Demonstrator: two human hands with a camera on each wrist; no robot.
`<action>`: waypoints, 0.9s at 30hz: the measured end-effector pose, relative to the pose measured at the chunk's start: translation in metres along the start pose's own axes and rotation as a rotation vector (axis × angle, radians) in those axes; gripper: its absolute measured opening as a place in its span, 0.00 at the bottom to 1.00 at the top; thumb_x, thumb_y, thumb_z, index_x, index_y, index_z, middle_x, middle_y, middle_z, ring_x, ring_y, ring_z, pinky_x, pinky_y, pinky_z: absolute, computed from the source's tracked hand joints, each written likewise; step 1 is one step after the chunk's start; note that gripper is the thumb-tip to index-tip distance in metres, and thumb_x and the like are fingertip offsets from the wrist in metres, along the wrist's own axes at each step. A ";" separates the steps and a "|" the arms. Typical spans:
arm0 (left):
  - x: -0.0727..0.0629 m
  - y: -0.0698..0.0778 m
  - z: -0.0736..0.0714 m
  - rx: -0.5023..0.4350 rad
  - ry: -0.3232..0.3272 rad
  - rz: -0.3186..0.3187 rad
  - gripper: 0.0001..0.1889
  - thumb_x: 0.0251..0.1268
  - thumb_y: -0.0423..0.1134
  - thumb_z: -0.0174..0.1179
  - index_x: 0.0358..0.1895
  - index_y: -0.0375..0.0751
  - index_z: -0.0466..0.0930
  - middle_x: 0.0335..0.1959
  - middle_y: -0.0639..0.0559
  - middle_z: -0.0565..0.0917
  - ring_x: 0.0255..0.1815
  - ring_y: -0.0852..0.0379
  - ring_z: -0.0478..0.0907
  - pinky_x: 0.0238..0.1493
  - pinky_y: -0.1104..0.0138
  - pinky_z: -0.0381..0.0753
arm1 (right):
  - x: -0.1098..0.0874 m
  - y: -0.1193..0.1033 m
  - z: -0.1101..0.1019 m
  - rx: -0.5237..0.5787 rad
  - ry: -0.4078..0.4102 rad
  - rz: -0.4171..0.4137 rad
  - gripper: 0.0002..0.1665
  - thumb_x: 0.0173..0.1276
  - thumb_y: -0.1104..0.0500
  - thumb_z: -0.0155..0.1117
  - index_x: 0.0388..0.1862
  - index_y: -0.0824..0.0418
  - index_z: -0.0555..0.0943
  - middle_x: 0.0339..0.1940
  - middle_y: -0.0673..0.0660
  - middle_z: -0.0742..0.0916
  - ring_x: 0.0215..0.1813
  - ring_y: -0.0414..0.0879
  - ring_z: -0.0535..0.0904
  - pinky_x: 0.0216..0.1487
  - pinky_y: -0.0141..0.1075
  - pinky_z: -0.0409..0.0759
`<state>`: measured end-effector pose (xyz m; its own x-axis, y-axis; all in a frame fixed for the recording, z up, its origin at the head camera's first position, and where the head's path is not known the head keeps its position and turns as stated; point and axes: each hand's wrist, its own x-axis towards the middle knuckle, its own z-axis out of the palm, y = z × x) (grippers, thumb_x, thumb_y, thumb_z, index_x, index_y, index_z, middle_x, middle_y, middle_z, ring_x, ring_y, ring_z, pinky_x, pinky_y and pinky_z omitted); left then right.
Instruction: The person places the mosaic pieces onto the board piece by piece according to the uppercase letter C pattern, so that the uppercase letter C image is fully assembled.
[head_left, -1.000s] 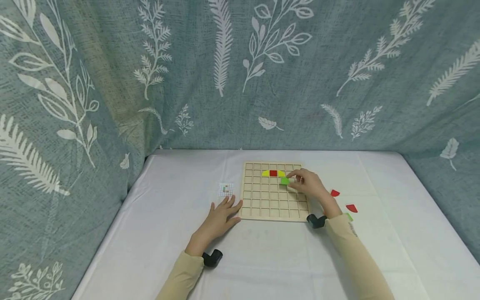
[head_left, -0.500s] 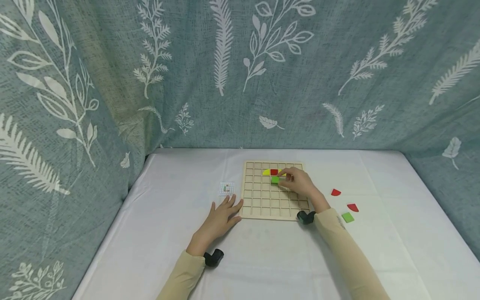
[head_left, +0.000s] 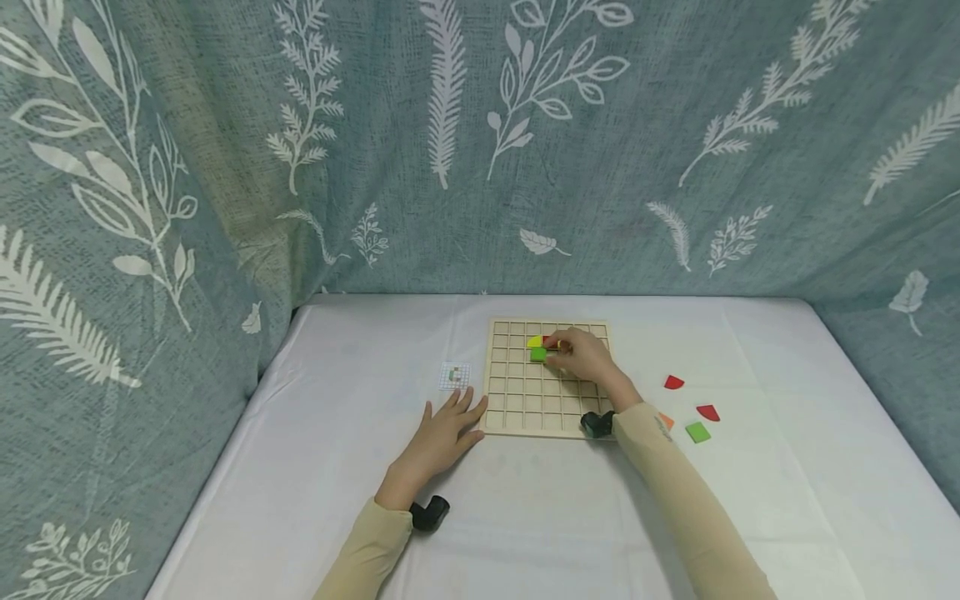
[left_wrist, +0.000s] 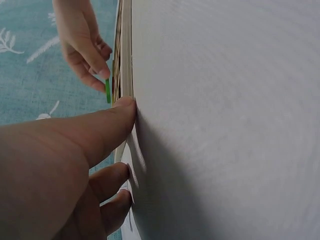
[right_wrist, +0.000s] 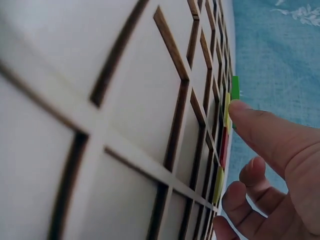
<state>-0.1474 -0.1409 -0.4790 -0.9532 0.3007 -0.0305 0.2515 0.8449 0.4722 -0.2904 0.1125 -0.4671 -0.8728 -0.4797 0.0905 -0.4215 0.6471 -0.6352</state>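
My right hand (head_left: 581, 357) pinches a green square tile (head_left: 538, 355) by its right edge, close over the upper part of the wooden grid board (head_left: 525, 408). In the right wrist view the green tile (right_wrist: 235, 87) stands out past the thumb, above the board's surface. A yellow quarter-circle tile (head_left: 535, 342) and a red square tile (head_left: 547, 341) lie in a row near the board's far side, partly covered by the hand. My left hand (head_left: 437, 442) lies with fingers spread, thumb and fingertips at the board's left edge; the left wrist view shows the thumb (left_wrist: 122, 107) at that edge.
A small printed pattern card (head_left: 455, 376) lies beyond the left fingers. On the white cloth right of the board are two red quarter-circle tiles (head_left: 674, 382), a green square tile (head_left: 698, 432) and an orange piece (head_left: 667, 422) by the sleeve. A leaf-patterned curtain (head_left: 480, 167) hangs behind.
My right hand has carried the green tile leftward across the board, from below the right yellow piece to below the left one. The left hand stays in place.
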 end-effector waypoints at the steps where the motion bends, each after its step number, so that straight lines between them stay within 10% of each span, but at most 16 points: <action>1: 0.000 0.000 0.000 0.000 -0.002 0.000 0.28 0.66 0.47 0.53 0.68 0.45 0.64 0.71 0.41 0.58 0.73 0.41 0.49 0.64 0.34 0.43 | 0.002 0.000 0.001 -0.012 -0.013 0.025 0.15 0.60 0.56 0.66 0.46 0.58 0.83 0.27 0.54 0.78 0.28 0.46 0.68 0.28 0.36 0.65; 27: -0.004 0.003 0.001 0.033 0.009 -0.013 0.28 0.67 0.47 0.53 0.69 0.47 0.62 0.70 0.44 0.59 0.73 0.42 0.50 0.64 0.35 0.45 | 0.009 -0.005 0.010 -0.091 -0.015 0.057 0.16 0.59 0.55 0.68 0.45 0.57 0.83 0.27 0.52 0.79 0.27 0.44 0.67 0.27 0.33 0.64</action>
<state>-0.1430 -0.1392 -0.4787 -0.9578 0.2861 -0.0282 0.2446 0.8626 0.4428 -0.2935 0.0985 -0.4708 -0.8925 -0.4490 0.0438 -0.3923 0.7244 -0.5669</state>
